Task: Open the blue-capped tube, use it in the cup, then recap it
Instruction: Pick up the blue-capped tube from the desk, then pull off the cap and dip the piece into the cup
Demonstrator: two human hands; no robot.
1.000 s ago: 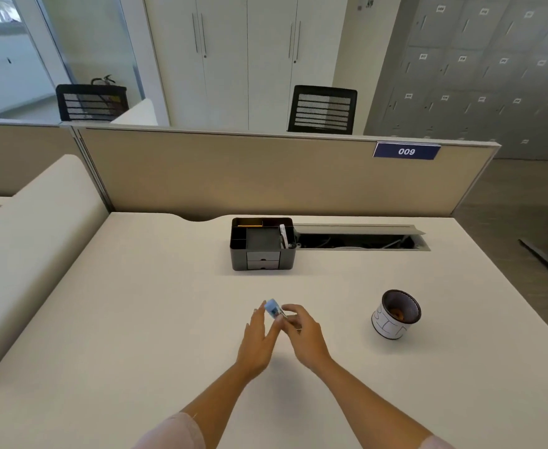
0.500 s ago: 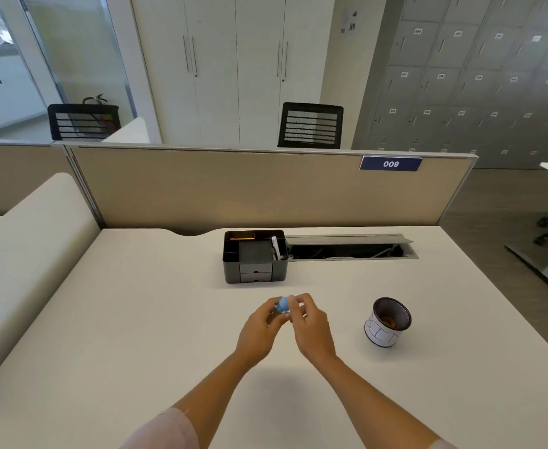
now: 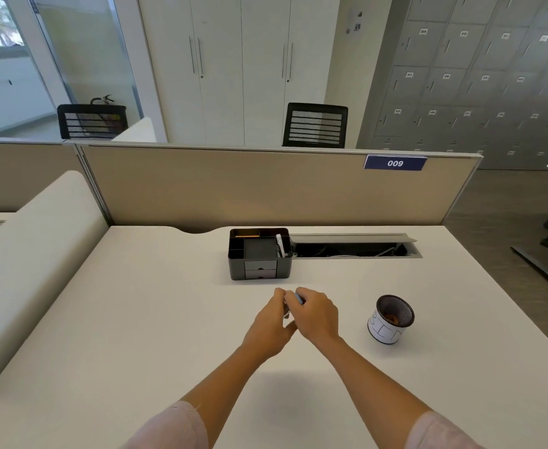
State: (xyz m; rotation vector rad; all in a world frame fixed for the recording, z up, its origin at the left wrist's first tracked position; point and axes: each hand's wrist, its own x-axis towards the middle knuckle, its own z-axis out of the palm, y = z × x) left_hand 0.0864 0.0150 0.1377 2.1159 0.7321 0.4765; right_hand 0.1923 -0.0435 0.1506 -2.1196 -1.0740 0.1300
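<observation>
Both hands meet above the middle of the desk around a small tube. My left hand (image 3: 271,325) grips the tube body (image 3: 287,311), of which only a sliver shows between the palms. My right hand (image 3: 316,315) closes its fingertips over the blue cap (image 3: 298,298) at the tube's top end. Whether the cap is on or off the tube I cannot tell. The cup (image 3: 390,319), a dark mesh cylinder with a white paper sleeve, stands upright on the desk to the right of my right hand, apart from it, with something orange-brown inside.
A black desk organizer (image 3: 259,254) with small drawers and a pen stands behind the hands. An open cable slot (image 3: 353,249) runs to its right along the desk's back. A beige partition (image 3: 266,189) borders the far edge. The desk's right edge drops to the floor.
The hands have closed tighter over the tube; the blue cap, plain to see before, is now mostly covered by my right fingers. The view has tilted upward a little.
</observation>
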